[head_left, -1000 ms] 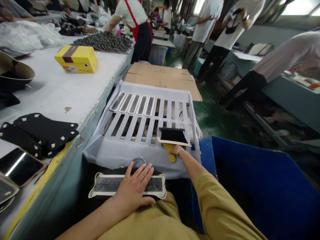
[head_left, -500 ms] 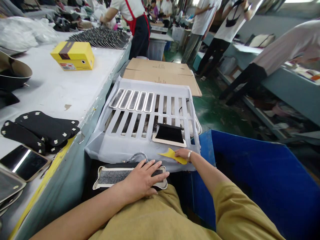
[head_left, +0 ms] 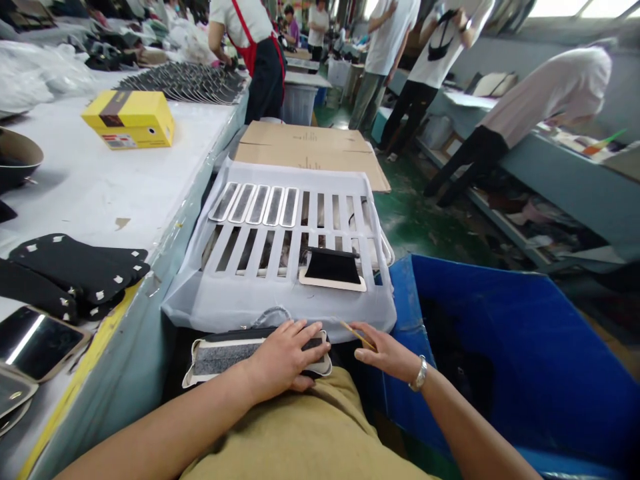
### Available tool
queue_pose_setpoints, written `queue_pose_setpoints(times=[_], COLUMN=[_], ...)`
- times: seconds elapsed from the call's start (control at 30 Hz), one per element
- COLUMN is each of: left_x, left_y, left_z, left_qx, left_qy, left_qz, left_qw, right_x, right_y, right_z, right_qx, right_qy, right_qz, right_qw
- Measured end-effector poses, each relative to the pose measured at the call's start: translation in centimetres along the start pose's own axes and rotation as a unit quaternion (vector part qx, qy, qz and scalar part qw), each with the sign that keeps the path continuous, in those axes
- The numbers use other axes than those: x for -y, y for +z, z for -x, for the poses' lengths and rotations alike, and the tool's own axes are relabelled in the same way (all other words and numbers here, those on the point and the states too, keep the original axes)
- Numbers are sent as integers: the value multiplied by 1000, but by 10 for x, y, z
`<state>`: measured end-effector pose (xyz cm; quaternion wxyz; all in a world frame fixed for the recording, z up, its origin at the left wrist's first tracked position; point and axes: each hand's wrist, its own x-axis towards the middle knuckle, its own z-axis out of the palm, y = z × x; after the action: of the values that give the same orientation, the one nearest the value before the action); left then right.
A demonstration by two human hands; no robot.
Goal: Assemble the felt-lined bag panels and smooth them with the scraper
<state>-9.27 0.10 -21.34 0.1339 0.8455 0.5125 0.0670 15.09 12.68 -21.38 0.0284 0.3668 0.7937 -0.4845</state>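
Observation:
My left hand [head_left: 280,360] lies flat, fingers spread, on a grey fuzzy strip with a cream border [head_left: 220,355] resting on my lap. My right hand [head_left: 385,353] hovers just right of it, pinching a thin yellow scraper [head_left: 357,335] seen edge-on. In front stands a white slotted tray [head_left: 260,293], with several strips set into its upper-left slots [head_left: 255,203]. A black piece with a cream border [head_left: 333,268] lies on the tray's lower right.
A long white table [head_left: 100,180] on the left carries a yellow box [head_left: 129,119], black pieces [head_left: 75,270] and shiny dark panels [head_left: 30,337]. A blue bin [head_left: 505,347] stands at right, flat cardboard [head_left: 310,148] beyond the tray. Several people work further back.
My right hand has pulled back from the tray toward my lap with the yellow scraper, leaving the black piece on the tray. My left hand stays on the strip.

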Motion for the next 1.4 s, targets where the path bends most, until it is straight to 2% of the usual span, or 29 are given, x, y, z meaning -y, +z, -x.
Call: queue_pose_setpoints(times=[0.1,0.2,0.27,0.43,0.53,0.6,0.77,0.87,1.0,1.07,1.13,1.2,1.3,1.4], left_x=[-1,-4,-5,-5,-3,-2,-1,0,3,3,3,1,-2,-4], left_y=[-4,-14,-20,-21,-16,-14,-13,-13,-11,-9,-8,-8,-10,-11], left_z=[-3,-9,-13,-15,-13,-11,-7,-6,-5,-4,-3,-1,0,1], left_qx=[20,50,72,83,71,69,64,63,72,65,52,41,41,41], left_qy=[-11,-14,-16,-20,-16,-13,-14,-18,-20,-24,-27,-29,-34,-31], left_qz=[-6,-10,-14,-15,-10,-8,-6,4,21,24,24,19,4,-5], left_qw=[1000,999,997,996,997,997,998,998,997,997,998,999,999,999], right_x=[12,20,25,38,47,53,69,72,67,64,62,60,56,55], right_y=[0,-1,-1,4,10,13,10,0,-10,-11,-13,-17,-29,-38], right_z=[9,17,22,16,7,5,18,31,40,37,32,25,17,11], right_qx=[-13,-13,-25,-54,-54,-48,-7,-13,-45,-7,45,89,123,166], right_qy=[8,-33,-42,62,75,59,-6,5,55,112,160,181,179,178], right_qz=[-40,-33,18,180,260,278,247,210,64,-29,-124,-176,-175,-129], right_qw=[999,999,999,980,961,958,969,978,995,993,978,964,960,961])
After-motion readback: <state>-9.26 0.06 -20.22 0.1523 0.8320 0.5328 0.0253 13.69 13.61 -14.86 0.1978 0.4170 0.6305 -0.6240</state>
